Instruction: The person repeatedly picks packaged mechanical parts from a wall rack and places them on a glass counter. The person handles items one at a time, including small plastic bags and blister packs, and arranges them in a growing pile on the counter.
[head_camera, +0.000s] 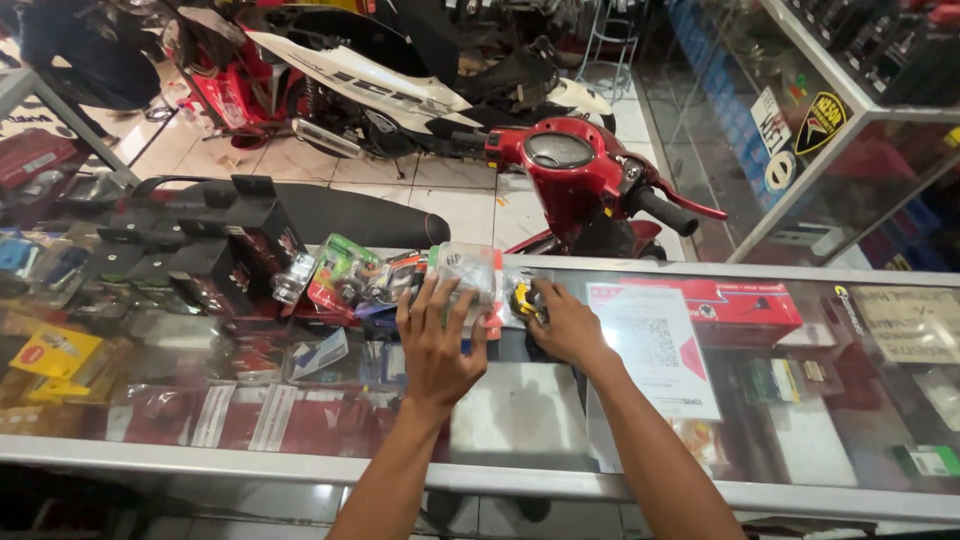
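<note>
Clear plastic packets of small parts lie in a loose heap on the far edge of a glass-topped desk (520, 410), and both hands rest among them. The left hand (438, 340) lies flat with fingers spread wide, palm down on a clear packet (466, 272) with a pale, shiny face; it presses on the packet rather than closing round it. The right hand (565, 322) sits just beside it, fingers curled down over a small yellow and black packet (523, 298); whether it grips the packet or only touches it cannot be told. Both bare forearms reach in from the bottom edge.

Left of the hands, more glossy blister packs (345, 272) in green, red and clear plastic overlap one another. Beyond them stand several boxy black plastic parts (215, 245) with square tabs. To the right of the hands a white printed sheet (655, 345) with a square code pattern lies flat on the glass, and a flat red box (740, 300) shows beside it. Under the smooth, reflective glass, shelves hold more packaged goods, among them a yellow box (55, 352).

Behind the desk, on a pale tiled floor, stands a red motor scooter (585, 170) with a round dial and a black rubber handlebar grip (662, 210). A long black padded seat (340, 212) lies beside it.
</note>
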